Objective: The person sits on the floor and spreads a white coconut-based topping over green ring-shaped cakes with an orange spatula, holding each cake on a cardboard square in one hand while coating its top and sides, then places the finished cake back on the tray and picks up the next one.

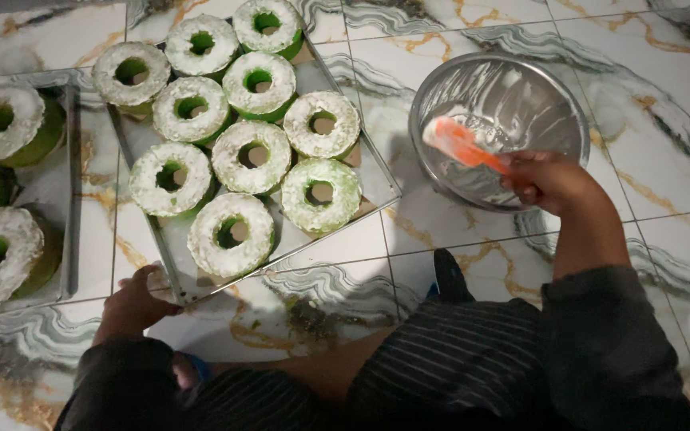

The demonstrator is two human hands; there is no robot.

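My right hand [551, 182] grips the handle of an orange spatula [463, 144] whose blade, smeared with white cream, rests inside a steel mixing bowl [553, 94] on the tiled floor. My left hand [136, 301] holds the near corner of a metal tray [365, 164]. Several green ring cakes [231, 234] coated in white flakes lie on that tray in rows.
A second metal tray [69, 160] at the left edge carries more coated green ring cakes [3, 121]. The floor is white marble-pattern tile [664, 207]. My knees in dark striped trousers [449, 359] fill the bottom of the view.
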